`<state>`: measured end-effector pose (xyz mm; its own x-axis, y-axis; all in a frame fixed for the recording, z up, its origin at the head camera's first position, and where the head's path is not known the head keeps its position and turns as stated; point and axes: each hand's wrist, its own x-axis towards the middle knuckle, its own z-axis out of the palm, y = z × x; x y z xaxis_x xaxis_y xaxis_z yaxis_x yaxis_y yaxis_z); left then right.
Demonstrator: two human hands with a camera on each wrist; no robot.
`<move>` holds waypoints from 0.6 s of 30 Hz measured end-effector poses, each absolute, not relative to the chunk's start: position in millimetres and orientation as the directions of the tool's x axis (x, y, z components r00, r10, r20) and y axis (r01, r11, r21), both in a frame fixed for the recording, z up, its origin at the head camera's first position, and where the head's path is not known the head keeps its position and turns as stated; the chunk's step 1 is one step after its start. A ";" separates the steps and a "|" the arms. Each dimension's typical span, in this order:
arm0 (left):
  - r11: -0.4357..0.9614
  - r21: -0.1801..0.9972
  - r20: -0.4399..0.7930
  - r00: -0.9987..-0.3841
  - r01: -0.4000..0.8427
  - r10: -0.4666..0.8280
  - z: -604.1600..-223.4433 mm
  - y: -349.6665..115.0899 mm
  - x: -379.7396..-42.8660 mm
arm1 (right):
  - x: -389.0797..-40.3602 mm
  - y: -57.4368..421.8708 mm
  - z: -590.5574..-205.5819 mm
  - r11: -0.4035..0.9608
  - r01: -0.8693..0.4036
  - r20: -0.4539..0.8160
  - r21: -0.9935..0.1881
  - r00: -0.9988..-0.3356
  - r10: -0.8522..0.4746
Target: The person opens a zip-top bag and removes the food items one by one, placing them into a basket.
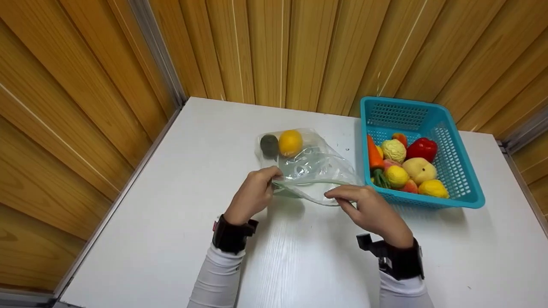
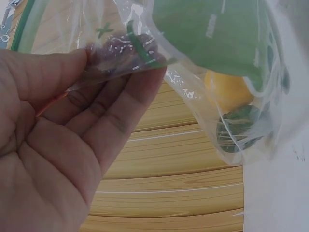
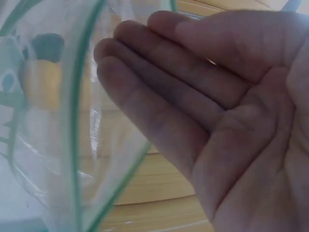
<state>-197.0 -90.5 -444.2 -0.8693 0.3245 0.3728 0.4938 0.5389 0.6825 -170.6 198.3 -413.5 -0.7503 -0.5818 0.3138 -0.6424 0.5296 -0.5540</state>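
A clear zip bag (image 1: 329, 164) with a green-edged mouth lies on the white table, its mouth standing partly apart. Inside, at the far end, are an orange (image 1: 290, 143) and a dark green avocado-like fruit (image 1: 269, 146). My left hand (image 1: 253, 194) pinches the left corner of the bag's mouth; in the left wrist view the plastic runs between thumb and fingers. My right hand (image 1: 364, 205) is at the right side of the mouth. Its fingers (image 3: 154, 106) look nearly straight in the right wrist view, beside the green seal strip (image 3: 72, 121). Whether they touch the plastic is unclear.
A blue plastic basket (image 1: 464, 171) stands at the right, close to the bag. It holds a red bell pepper (image 1: 422, 149), a carrot (image 1: 374, 153), lemons (image 1: 433, 188) and several other fruits and vegetables. Wood-patterned walls (image 1: 274, 51) border the table at the back and left.
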 end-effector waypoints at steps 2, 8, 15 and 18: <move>0.542 0.680 0.373 -0.869 0.494 0.325 -444.5 -90.7 -197.0 | -174.4 192.8 -418.5 0.546 -0.641 0.287 -0.539 -0.749 -0.597; 0.542 0.672 0.384 -0.863 0.504 0.327 -444.9 -91.3 -197.1 | -183.8 177.2 -434.1 0.614 -0.629 0.256 -0.477 -0.768 -0.588; 0.534 0.675 0.388 -0.860 0.510 0.331 -444.1 -90.5 -196.5 | -192.4 167.3 -449.7 0.635 -0.629 0.334 -0.449 -0.777 -0.534; 0.531 0.680 0.382 -0.862 0.506 0.333 -444.1 -89.5 -196.4 | -195.3 162.4 -453.7 0.643 -0.613 0.352 -0.459 -0.790 -0.502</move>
